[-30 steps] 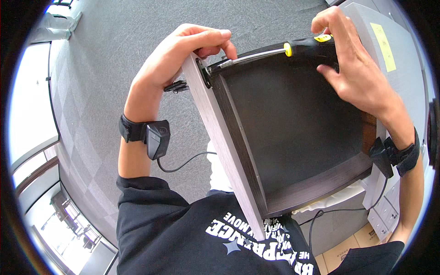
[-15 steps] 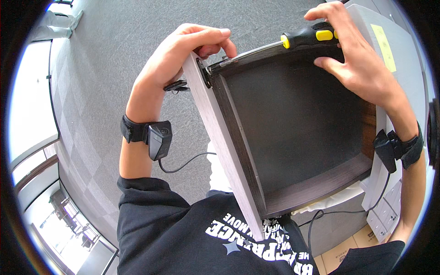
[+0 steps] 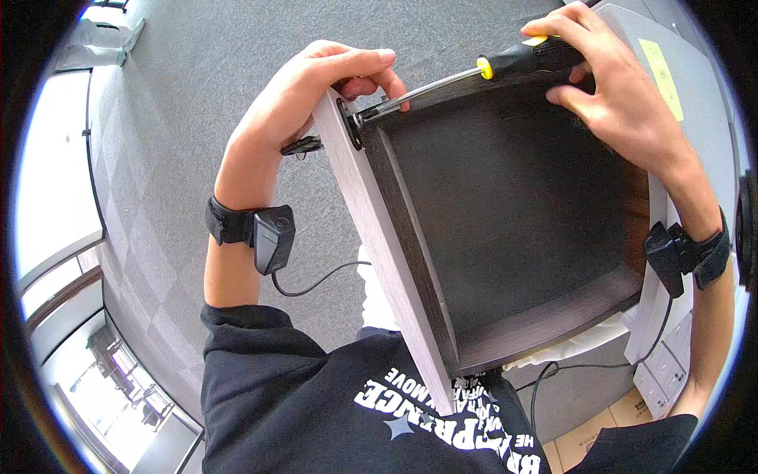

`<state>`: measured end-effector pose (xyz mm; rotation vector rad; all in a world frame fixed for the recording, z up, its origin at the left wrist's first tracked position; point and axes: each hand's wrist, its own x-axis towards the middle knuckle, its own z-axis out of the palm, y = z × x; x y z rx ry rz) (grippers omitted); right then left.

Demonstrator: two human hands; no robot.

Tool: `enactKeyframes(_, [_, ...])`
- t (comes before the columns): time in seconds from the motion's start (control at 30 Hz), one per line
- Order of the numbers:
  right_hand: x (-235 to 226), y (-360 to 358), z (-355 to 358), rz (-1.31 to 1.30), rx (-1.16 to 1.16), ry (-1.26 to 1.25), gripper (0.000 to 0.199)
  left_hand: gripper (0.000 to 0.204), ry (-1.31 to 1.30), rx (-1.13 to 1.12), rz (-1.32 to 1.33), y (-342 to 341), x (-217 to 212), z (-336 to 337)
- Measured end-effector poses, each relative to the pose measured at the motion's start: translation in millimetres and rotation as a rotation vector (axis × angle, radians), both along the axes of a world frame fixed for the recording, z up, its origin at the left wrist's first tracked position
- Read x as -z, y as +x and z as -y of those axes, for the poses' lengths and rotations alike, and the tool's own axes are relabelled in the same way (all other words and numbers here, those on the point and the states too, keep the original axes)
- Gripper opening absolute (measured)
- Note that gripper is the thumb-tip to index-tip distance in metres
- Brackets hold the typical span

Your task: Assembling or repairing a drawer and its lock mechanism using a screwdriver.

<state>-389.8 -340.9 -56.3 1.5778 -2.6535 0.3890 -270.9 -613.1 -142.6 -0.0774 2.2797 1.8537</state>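
1. Far left: grey carpet floor [image 3: 181, 118] below you; a black wrist strap [image 3: 251, 231] with a small box and a cable sits on your left forearm.
2. Your left hand [image 3: 312, 99] is curled over the top corner of the drawer's pale front panel [image 3: 387, 245] — fingers wrapped over the edge, thumb side behind it, beside a small dark handle [image 3: 302, 145] on the outer face.
3. The dark drawer [image 3: 513, 221] is held tilted, open side toward you, its lower end near your chest.
4. A screwdriver [image 3: 474, 73] — metal shaft, black-and-yellow grip — lies along the top edge, its tip at a round black fitting [image 3: 348, 126] in the panel's inner corner.
5. Your right hand [image 3: 612, 95] is closed round the grip.
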Motion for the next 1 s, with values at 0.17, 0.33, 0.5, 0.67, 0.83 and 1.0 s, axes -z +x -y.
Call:
enactKeyframes(0.17, [5, -27, -12, 0.407, 0.143, 0.095, 0.038, 0.043, 0.034, 0.040, 0.007, -3, 0, 1])
enactKeyframes(0.33, [13, -32, -28, 0.412, 0.076, 0.105, 0.034, 0.048, 0.003, 0.055, -0.065, -2, 5, 2])
enactKeyframes(0.5, [24, -37, -32, 0.174, -0.146, 0.031, 0.036, 0.047, 0.011, 0.070, -0.062, -3, 6, 6])
enactKeyframes(0.67, [-32, -3, -1, 0.173, -0.074, 0.035, 0.034, 0.045, 0.051, 0.087, -0.047, -2, 7, 12])
enactKeyframes(0.83, [-20, 2, -1, 0.386, 0.246, 0.029, 0.030, 0.046, 0.027, 0.104, -0.063, -2, 4, 12])
enactKeyframes(1.0, [-7, 7, -2, 0.181, 0.161, 0.019, 0.022, 0.046, 0.034, 0.095, -0.059, -3, 4, 9])
